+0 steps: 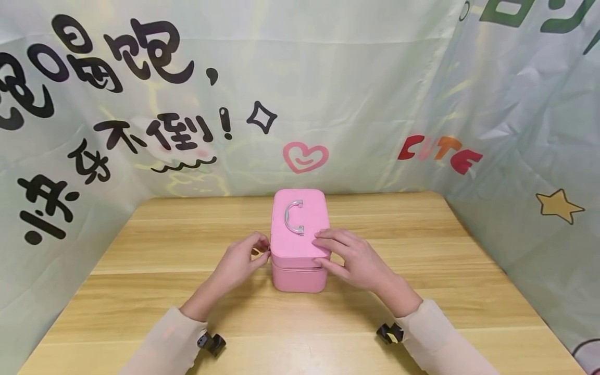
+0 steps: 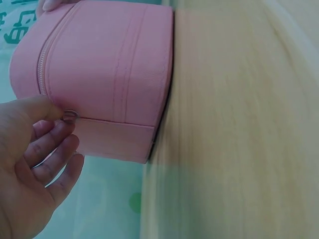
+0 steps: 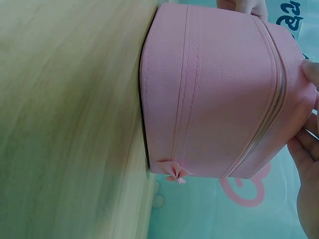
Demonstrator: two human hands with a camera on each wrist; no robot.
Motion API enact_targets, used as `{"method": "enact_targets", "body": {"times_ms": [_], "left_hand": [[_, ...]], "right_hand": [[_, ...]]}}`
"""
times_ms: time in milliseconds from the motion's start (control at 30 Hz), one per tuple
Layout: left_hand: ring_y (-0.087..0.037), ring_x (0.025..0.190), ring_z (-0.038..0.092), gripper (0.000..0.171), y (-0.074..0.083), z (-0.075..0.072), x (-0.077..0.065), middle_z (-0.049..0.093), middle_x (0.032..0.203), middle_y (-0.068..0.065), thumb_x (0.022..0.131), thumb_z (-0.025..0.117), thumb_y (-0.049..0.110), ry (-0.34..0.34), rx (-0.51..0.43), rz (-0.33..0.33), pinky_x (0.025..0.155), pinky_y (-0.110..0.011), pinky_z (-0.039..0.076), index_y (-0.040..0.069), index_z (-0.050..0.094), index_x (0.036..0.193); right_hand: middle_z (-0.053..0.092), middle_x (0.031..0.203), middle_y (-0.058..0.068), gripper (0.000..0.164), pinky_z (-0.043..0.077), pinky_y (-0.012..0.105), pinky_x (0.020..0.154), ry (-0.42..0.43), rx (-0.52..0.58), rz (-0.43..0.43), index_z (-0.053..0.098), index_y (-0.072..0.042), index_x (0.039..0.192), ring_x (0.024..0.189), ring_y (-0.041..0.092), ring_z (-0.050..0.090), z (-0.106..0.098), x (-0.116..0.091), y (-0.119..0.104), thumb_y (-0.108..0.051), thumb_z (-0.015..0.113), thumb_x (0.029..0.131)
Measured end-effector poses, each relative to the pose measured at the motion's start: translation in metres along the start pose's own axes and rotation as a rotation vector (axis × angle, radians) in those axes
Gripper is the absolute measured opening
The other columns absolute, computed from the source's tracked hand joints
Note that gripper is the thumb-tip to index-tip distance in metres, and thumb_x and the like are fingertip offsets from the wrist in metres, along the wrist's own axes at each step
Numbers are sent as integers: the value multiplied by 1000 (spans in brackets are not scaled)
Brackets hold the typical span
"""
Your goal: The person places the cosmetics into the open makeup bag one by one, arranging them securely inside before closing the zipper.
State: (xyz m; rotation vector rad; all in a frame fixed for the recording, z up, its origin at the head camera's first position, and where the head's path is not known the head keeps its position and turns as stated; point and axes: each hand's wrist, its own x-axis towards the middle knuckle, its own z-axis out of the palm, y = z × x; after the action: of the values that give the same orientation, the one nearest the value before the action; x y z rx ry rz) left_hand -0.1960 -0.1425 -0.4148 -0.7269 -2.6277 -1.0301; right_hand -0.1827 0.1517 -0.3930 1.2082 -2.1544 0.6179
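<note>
A pink vanity case (image 1: pixel 299 278) stands upright on the table, its silver carry handle (image 1: pixel 288 216) lying folded on the lid. At the case's left side, my left hand (image 1: pixel 241 260) pinches a small metal zipper pull (image 2: pixel 70 115) between thumb and forefinger; its other fingers are loosely bent. My right hand (image 1: pixel 353 258) rests on the lid's right front corner, with fairly straight fingers on top and the thumb near the front edge. In the right wrist view, the zipper (image 3: pixel 279 89) runs just below the lid, and a small pink bow (image 3: pixel 174 172) sits low on the case.
The wooden table (image 1: pixel 187 224) extends around the case. Behind it and at both sides hang pale cloth walls (image 1: pixel 365 104) printed with writing, a pink heart (image 1: pixel 305 171) and a star (image 1: pixel 560 206). A dark wrist camera (image 1: pixel 212 344) sits at each sleeve.
</note>
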Motion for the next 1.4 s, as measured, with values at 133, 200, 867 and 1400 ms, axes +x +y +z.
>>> {"method": "enact_targets", "body": {"times_ms": [133, 200, 867, 1400], "left_hand": [[-18, 82, 66, 13, -1, 2, 0, 68, 86, 2, 86, 70, 7, 22, 82, 40, 72, -34, 57, 12, 65, 97], [-19, 84, 65, 12, -1, 1, -1, 68, 87, 3, 85, 70, 8, 44, 150, 70, 73, -34, 56, 13, 67, 95], [-25, 94, 64, 9, -9, -2, -1, 68, 93, -2, 85, 64, 11, 97, 410, 303, 85, -41, 55, 9, 68, 93], [-23, 106, 63, 18, -6, -3, 2, 69, 104, 0, 90, 65, 24, -49, 286, 129, 94, -41, 53, 11, 68, 102]], "right_hand": [[65, 119, 3, 38, 48, 37, 101, 6, 5, -4, 69, -10, 116, 116, 23, 59, 0, 0, 0, -40, 63, 95], [65, 119, 3, 38, 48, 37, 101, 7, 8, -8, 69, -9, 116, 115, 23, 59, 0, 0, 0, -39, 63, 95], [64, 114, 0, 38, 54, 35, 88, -130, -37, -66, 68, -11, 112, 105, 18, 61, -14, 16, 3, -44, 60, 95], [62, 123, 2, 44, 52, 39, 94, -190, -56, -54, 67, -11, 118, 114, 20, 59, -12, 19, 6, -48, 57, 96]]}}
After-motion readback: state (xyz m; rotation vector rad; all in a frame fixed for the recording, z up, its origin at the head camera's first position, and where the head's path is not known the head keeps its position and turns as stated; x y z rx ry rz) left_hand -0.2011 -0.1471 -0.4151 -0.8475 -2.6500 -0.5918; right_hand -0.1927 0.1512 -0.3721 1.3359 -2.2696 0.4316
